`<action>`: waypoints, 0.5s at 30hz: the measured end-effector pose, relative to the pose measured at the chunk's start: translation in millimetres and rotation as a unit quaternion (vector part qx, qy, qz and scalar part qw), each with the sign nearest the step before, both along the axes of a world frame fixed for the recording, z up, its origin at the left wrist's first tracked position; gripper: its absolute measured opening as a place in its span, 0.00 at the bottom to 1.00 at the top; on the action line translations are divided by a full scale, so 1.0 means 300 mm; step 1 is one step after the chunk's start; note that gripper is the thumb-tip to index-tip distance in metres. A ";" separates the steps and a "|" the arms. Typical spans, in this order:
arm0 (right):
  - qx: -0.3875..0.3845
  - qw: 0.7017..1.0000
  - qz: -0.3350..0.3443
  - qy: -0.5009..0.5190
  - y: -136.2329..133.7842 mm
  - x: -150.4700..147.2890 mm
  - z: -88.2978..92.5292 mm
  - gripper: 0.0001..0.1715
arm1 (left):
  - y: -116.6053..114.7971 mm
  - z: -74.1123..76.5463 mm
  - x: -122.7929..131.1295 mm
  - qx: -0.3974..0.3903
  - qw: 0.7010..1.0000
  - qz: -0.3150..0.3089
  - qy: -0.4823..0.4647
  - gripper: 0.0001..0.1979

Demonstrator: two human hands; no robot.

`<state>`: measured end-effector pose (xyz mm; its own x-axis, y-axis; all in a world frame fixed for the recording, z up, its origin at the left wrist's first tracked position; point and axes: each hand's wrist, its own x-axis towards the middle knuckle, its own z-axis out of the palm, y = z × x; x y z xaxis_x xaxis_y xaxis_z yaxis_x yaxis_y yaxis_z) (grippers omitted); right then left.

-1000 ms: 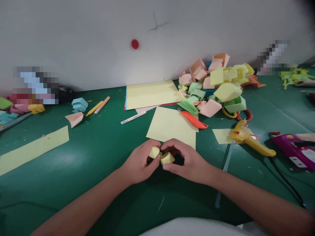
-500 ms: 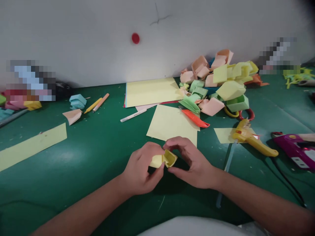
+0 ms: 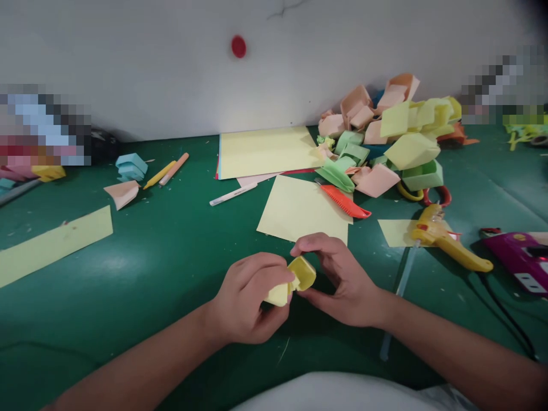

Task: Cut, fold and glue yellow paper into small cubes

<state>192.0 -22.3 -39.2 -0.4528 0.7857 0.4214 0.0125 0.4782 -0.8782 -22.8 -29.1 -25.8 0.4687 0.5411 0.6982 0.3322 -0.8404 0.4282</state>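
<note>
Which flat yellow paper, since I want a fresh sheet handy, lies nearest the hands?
The square yellow sheet just beyond the right hand. The long strip, the far sheet and the scrap under the glue gun lie farther off.

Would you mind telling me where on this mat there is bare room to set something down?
Bare green mat lies between the long yellow strip and the left hand, nearer than the white pen. The far right is crowded: folded-paper pile, glue gun, purple tool.
</note>
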 end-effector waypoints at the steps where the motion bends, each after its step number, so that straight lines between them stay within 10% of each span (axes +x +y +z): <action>1: -0.010 1.000 -0.007 -0.008 -0.001 0.001 0.002 0.38 | -0.001 0.002 -0.001 -0.005 1.000 0.003 0.003 0.18; 15: -0.034 0.996 0.056 -0.055 0.011 0.030 0.022 0.26 | 0.008 -0.004 -0.006 -0.040 0.999 0.002 0.016 0.19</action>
<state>200.9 -18.9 -32.6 -0.5796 0.7531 0.3114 0.0615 0.4214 -0.9048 -24.6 -26.8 -27.1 0.4886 0.5965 0.6367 0.3495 -0.8025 0.4836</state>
